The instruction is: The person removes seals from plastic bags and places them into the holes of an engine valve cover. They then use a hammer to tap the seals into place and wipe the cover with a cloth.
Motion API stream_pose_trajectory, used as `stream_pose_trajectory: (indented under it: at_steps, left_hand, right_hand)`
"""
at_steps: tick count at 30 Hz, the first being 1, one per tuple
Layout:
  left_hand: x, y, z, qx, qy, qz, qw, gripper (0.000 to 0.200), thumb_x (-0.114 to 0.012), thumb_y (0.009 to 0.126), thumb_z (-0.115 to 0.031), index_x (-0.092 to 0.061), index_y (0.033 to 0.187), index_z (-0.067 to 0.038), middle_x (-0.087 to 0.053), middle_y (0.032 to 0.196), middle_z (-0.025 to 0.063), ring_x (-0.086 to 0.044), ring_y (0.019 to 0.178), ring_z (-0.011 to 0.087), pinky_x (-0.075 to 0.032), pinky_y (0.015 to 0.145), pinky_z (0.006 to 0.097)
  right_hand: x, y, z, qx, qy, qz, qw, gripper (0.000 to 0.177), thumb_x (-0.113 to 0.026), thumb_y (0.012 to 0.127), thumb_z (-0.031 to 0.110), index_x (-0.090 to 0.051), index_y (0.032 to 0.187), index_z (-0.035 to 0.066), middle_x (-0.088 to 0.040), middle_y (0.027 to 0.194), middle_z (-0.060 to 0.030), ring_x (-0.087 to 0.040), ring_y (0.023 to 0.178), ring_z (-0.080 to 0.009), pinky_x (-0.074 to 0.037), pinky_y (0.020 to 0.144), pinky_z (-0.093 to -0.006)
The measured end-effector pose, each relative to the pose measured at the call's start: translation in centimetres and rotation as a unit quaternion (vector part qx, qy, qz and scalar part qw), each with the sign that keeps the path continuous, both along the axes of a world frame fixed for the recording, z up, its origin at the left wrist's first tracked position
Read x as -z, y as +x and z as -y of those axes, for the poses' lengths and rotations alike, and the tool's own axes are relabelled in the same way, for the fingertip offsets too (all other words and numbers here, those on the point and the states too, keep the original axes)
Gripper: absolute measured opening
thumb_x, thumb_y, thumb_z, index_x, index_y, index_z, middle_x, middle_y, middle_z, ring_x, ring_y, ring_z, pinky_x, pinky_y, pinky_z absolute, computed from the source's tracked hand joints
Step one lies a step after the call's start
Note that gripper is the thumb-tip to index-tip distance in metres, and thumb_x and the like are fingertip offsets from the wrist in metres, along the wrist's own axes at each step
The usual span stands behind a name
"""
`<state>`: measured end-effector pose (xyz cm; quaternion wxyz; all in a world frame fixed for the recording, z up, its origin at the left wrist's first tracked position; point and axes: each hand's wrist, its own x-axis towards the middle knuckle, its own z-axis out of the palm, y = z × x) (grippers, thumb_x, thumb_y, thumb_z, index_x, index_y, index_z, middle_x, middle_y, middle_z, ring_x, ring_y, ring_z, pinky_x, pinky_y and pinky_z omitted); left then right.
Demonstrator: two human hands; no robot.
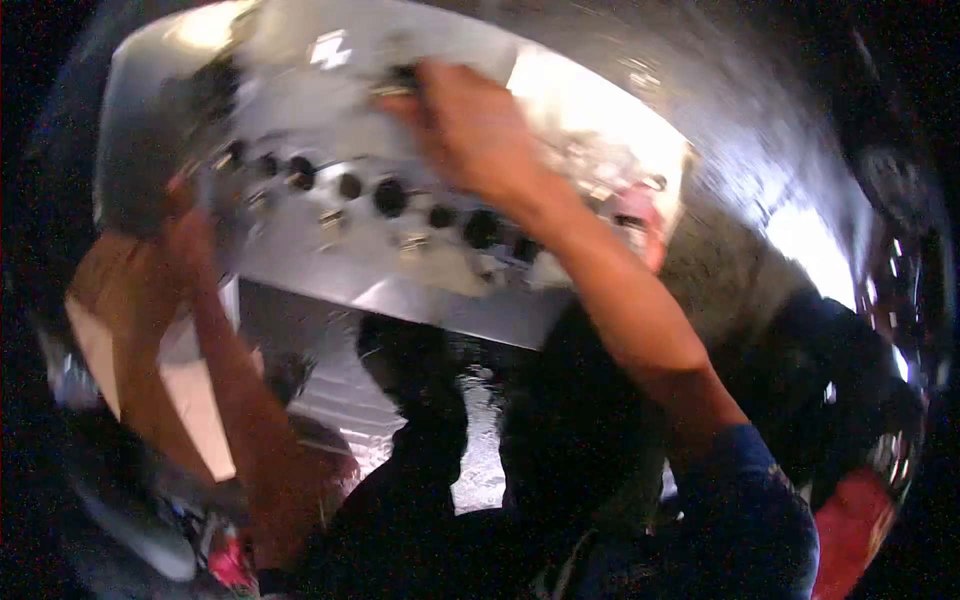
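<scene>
Whole view is blurred and bent by the lens, so small details are not sure.

Nearest, at bottom right, a blue sleeve point(750, 510) covers the upper part of the person's right arm. A red thing point(850, 530) is just to the right of it; I cannot tell what it is. At bottom left there is a small pink thing point(230, 562), also too blurred to name. Between them, at bottom centre, are dark shapes, prob. the person's clothes, and a bit of shiny floor point(470, 440) shows in the gap.

A bit farther, on the left, is a brown box point(110, 300) with pale flaps, beside the left forearm.

Farther, in the centre and upper left, is the metal panel point(420, 290). It is light grey, tilted, with a row of dark round holes point(390, 197) across it from left to right.

The left hand point(190, 230) is at the left edge of the panel, touching it, fingers curled around the edge, so it has hold of the panel.

The right hand point(470, 130) is farther, on the upper part of the panel, above the row of holes. Its fingers are bent and reach to a small dark part near the top edge. Whether they grip or only press, I cannot tell.

So the panel is between both hands, approx. left hand at its side, right hand at its top.
</scene>
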<state>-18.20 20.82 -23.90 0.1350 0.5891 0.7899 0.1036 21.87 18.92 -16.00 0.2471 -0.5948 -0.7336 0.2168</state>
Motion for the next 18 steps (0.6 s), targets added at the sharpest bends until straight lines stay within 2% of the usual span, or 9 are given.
stream_pose_trajectory:
  at_steps: [1, 2, 4, 6, 11, 12, 13, 16, 18]
  left_hand:
    - [0.3, 0.6, -0.1, -0.004, 0.001, 0.007, 1.000, 0.059, -0.045, 0.107, -0.047, -0.048, 0.144, -0.002, -0.052, 0.140, 0.0263, -0.051, 0.125, 0.0433, -0.038, 0.107, 0.0544]
    - [-0.2, 1.4, -0.3, -0.011, 0.009, 0.012, 1.000, 0.059, -0.045, 0.108, -0.047, -0.046, 0.146, -0.002, -0.049, 0.143, 0.0261, -0.048, 0.127, 0.0427, -0.036, 0.109, 0.0546]
    - [-0.9, 1.7, 0.4, -0.023, 0.048, 0.017, 0.998, 0.059, -0.045, 0.108, -0.046, -0.042, 0.149, -0.002, -0.044, 0.147, 0.0256, -0.043, 0.133, 0.0415, -0.033, 0.112, 0.0551]
    - [-1.5, 1.5, 2.0, -0.032, 0.116, 0.024, 0.992, 0.060, -0.045, 0.109, -0.044, -0.039, 0.152, -0.002, -0.039, 0.152, 0.0251, -0.038, 0.138, 0.0402, -0.029, 0.115, 0.0555]
    - [-6.6, 8.1, 4.6, -0.014, 0.307, 0.112, 0.945, 0.064, -0.044, 0.111, -0.041, -0.029, 0.159, -0.002, -0.025, 0.163, 0.0239, -0.025, 0.151, 0.0371, -0.019, 0.122, 0.0566]
    - [-7.8, 10.2, 4.6, -0.010, 0.319, 0.134, 0.938, 0.065, -0.044, 0.111, -0.041, -0.027, 0.160, -0.002, -0.023, 0.165, 0.0237, -0.022, 0.154, 0.0365, -0.018, 0.124, 0.0568]
    - [-9.0, 11.6, 4.1, -0.011, 0.325, 0.148, 0.934, 0.067, -0.043, 0.111, -0.043, -0.025, 0.161, -0.001, -0.016, 0.166, 0.0274, -0.018, 0.154, 0.0412, -0.016, 0.123, 0.0583]
    - [-9.3, 15.8, 2.1, 0.007, 0.325, 0.161, 0.932, 0.074, -0.039, 0.110, -0.049, -0.020, 0.161, 0.001, -0.001, 0.164, 0.0361, -0.010, 0.153, 0.0527, -0.015, 0.123, 0.0600]
    - [-8.0, 16.6, 1.1, 0.010, 0.341, 0.135, 0.930, 0.079, -0.037, 0.109, -0.053, -0.016, 0.161, 0.002, -0.005, 0.164, 0.0360, -0.009, 0.153, 0.0529, -0.013, 0.123, 0.0608]
  right_hand:
    - [-0.2, 0.0, 0.0, -0.012, 0.033, -0.012, 0.999, 0.043, -0.065, 0.100, 0.043, -0.055, 0.099, 0.001, -0.067, 0.088, -0.0260, -0.067, 0.083, -0.0464, -0.054, 0.074, -0.0558]
    - [-0.4, 0.3, 0.0, -0.016, 0.034, -0.030, 0.999, 0.042, -0.068, 0.098, 0.041, -0.058, 0.104, 0.001, -0.068, 0.092, -0.0253, -0.066, 0.084, -0.0466, -0.054, 0.076, -0.0561]
    - [-0.8, 1.9, 0.5, -0.043, 0.136, -0.093, 0.985, 0.041, -0.071, 0.097, 0.034, -0.061, 0.118, 0.001, -0.069, 0.101, -0.0249, -0.068, 0.091, -0.0434, -0.056, 0.080, -0.0511]
    - [-1.7, 5.7, 2.2, 0.009, 0.139, -0.078, 0.987, 0.043, -0.071, 0.097, 0.025, -0.059, 0.132, 0.001, -0.069, 0.117, -0.0219, -0.069, 0.106, -0.0378, -0.057, 0.091, -0.0471]
    - [-2.2, 17.3, 8.4, 0.257, -0.004, -0.146, 0.955, 0.028, -0.057, 0.105, 0.014, -0.066, 0.129, 0.002, -0.071, 0.125, -0.0106, -0.063, 0.120, -0.0216, -0.047, 0.106, -0.0356]
    - [-1.2, 19.3, 9.2, 0.299, -0.014, -0.164, 0.940, 0.031, -0.055, 0.108, 0.020, -0.067, 0.127, -0.001, -0.071, 0.123, -0.0104, -0.063, 0.119, -0.0206, -0.045, 0.108, -0.0352]
    - [-2.6, 18.1, 9.8, 0.333, -0.013, -0.171, 0.927, 0.030, -0.056, 0.108, 0.021, -0.068, 0.125, 0.000, -0.071, 0.124, -0.0102, -0.062, 0.118, -0.0199, -0.045, 0.106, -0.0354]
    - [-1.2, 20.4, 11.7, 0.330, -0.058, -0.179, 0.925, 0.029, -0.057, 0.108, 0.022, -0.069, 0.124, 0.001, -0.071, 0.124, -0.0101, -0.062, 0.118, -0.0194, -0.046, 0.105, -0.0339]
    - [-0.9, 20.1, 12.4, 0.319, -0.054, -0.119, 0.939, 0.028, -0.057, 0.108, 0.020, -0.069, 0.124, 0.001, -0.070, 0.125, -0.0099, -0.062, 0.117, -0.0197, -0.047, 0.105, -0.0338]
